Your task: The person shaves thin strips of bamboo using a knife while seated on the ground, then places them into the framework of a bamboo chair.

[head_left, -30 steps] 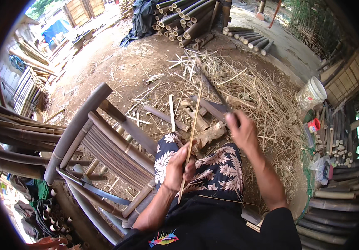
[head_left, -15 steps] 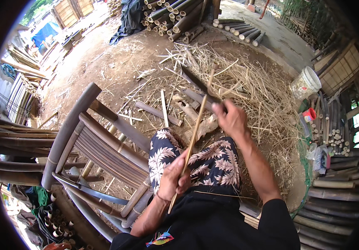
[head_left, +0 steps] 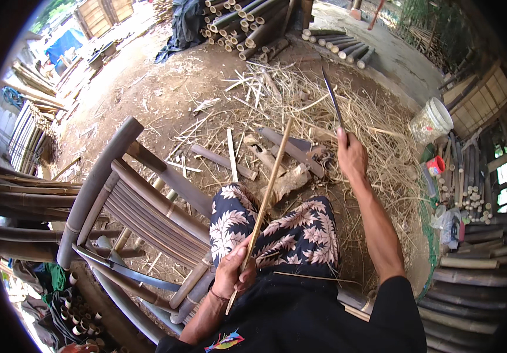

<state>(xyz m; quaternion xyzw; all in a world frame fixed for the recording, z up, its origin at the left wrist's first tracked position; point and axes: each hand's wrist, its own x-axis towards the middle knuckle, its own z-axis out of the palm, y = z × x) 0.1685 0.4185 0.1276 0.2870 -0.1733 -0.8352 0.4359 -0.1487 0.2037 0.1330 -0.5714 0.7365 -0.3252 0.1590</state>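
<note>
My left hand [head_left: 234, 274] is closed around the lower part of a thin bamboo strip [head_left: 272, 182], just in front of my lap. The strip slants up and away, its far end over the ground beyond my knees. Out to the right, my right hand [head_left: 353, 155] grips the handle of a knife [head_left: 332, 93] with a long dark blade. The blade points away from me and stands apart from the strip. Between and beyond my knees lie thick bamboo pieces [head_left: 292, 154] and a rough chunk of wood [head_left: 290, 184].
A dark bamboo chair [head_left: 153, 197] stands close on my left, a long flat grey strip [head_left: 128, 269] lying across it. Pale shavings [head_left: 377, 153] cover the ground ahead and right. Bamboo poles [head_left: 244, 26] are stacked at the back. A white bucket [head_left: 432, 119] stands at right.
My right hand has swung the knife away from the strip, to the right, and its blade has turned to point farther away. My left hand and the strip have shifted slightly left and toward me.
</note>
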